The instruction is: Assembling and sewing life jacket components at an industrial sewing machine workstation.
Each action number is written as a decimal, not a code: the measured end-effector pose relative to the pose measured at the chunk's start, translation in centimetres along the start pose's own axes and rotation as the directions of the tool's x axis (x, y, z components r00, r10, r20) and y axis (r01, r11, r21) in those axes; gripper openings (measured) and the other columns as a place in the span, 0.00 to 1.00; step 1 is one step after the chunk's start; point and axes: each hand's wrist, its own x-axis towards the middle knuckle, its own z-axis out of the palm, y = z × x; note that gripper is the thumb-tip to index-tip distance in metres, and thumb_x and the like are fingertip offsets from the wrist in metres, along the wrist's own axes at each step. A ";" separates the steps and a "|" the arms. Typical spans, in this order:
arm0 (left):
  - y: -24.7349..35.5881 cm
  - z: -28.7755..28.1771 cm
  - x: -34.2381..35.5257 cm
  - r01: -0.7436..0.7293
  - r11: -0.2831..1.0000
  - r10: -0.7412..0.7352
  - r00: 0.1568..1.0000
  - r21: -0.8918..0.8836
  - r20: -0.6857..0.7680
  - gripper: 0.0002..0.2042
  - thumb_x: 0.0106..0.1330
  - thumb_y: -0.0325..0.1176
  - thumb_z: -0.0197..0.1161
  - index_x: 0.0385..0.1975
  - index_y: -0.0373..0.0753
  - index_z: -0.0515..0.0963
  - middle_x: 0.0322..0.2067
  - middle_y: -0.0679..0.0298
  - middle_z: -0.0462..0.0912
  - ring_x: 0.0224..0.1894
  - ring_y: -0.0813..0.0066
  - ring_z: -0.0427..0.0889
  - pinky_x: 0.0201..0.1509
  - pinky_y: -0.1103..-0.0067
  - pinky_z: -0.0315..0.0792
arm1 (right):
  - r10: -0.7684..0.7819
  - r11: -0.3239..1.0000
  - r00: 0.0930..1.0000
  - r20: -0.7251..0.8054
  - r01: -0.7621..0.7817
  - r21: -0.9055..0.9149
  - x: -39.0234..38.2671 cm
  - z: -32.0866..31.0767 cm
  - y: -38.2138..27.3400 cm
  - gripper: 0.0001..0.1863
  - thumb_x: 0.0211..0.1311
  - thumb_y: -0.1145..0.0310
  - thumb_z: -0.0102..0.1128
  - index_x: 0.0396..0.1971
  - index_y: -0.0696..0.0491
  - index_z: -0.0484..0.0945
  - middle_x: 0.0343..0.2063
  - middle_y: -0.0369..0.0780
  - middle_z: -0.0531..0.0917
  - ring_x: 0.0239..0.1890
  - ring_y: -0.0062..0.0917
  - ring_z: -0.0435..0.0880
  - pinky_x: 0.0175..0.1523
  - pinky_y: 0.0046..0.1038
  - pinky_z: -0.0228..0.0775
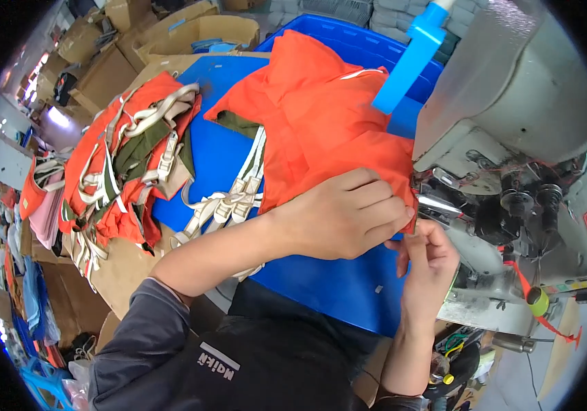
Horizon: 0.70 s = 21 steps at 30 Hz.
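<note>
An orange fabric piece [327, 116] with a dark green underside lies across the blue tabletop [327, 291]. White webbing straps with buckles [228, 202] trail from its left side. My left hand [348, 216] is closed on the near right part of the fabric, its fingers curled over the edge beside the sewing machine [512, 130]. Just below, my right hand [427, 257] pinches at the hanging corner of the same fabric, thumb and fingertips together. The fingertips of both hands are close to each other, and part of the fabric edge is hidden behind them.
Left on the table is a heap of orange and green pieces with white straps [129, 151]. Behind are a blue plastic crate [338, 27] and cardboard boxes [197, 31]. A bright blue holder [410, 61] overhangs the fabric. An orange ribbon [521, 281] hangs by the machine.
</note>
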 end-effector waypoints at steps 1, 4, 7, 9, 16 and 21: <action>0.0 0.0 0.1 0.013 1.000 -0.013 1.000 -0.002 -0.004 0.18 0.55 0.34 0.59 0.46 0.37 0.80 0.35 0.68 0.75 0.37 0.72 0.75 0.44 0.73 0.71 | 0.007 1.000 1.000 0.006 -0.007 -0.010 0.0 -0.1 -0.2 0.04 0.68 0.79 0.54 0.33 0.60 0.77 0.19 0.30 0.75 0.15 0.07 0.66 0.32 0.16 0.74; 0.0 -0.5 0.5 -0.046 0.999 0.045 0.998 0.029 0.032 0.19 0.56 0.35 0.58 0.46 0.34 0.80 0.35 0.68 0.74 0.38 0.72 0.74 0.45 0.73 0.71 | 0.003 1.000 0.999 0.045 -0.003 0.004 0.3 -0.7 -0.5 0.06 0.68 0.79 0.51 0.35 0.62 0.78 0.18 0.31 0.75 0.15 0.08 0.66 0.31 0.16 0.75; 0.3 -0.9 0.6 -0.055 0.998 0.053 0.990 0.014 0.129 0.20 0.56 0.35 0.57 0.46 0.30 0.79 0.35 0.66 0.74 0.38 0.72 0.73 0.45 0.74 0.71 | 0.007 1.000 0.997 0.075 -0.006 -0.002 0.5 -0.7 -0.5 0.07 0.69 0.77 0.51 0.34 0.62 0.78 0.17 0.31 0.75 0.15 0.09 0.66 0.31 0.18 0.76; 0.5 -0.8 0.5 -0.097 0.994 0.092 0.990 0.043 0.107 0.20 0.56 0.35 0.57 0.45 0.28 0.78 0.36 0.65 0.74 0.38 0.72 0.73 0.45 0.74 0.71 | 0.044 0.999 0.996 0.077 -0.046 0.025 0.3 -0.9 -1.0 0.08 0.69 0.76 0.50 0.34 0.62 0.78 0.17 0.32 0.74 0.14 0.09 0.66 0.31 0.19 0.76; 0.7 -1.0 0.6 -0.114 0.992 0.104 0.982 0.055 0.160 0.20 0.54 0.35 0.58 0.44 0.28 0.79 0.37 0.65 0.74 0.39 0.71 0.73 0.46 0.74 0.70 | 0.082 0.983 0.991 0.103 -0.097 0.156 1.0 -1.2 -1.4 0.11 0.71 0.71 0.52 0.31 0.60 0.78 0.15 0.32 0.73 0.13 0.11 0.65 0.31 0.19 0.76; 1.4 -0.4 0.1 -0.010 0.991 -0.005 0.994 0.135 0.113 0.20 0.56 0.37 0.57 0.47 0.32 0.79 0.37 0.68 0.74 0.40 0.72 0.72 0.48 0.73 0.70 | 0.070 0.997 0.994 0.078 -0.069 -0.022 0.7 -0.9 -1.2 0.14 0.73 0.65 0.55 0.28 0.58 0.79 0.15 0.30 0.73 0.13 0.08 0.64 0.28 0.15 0.73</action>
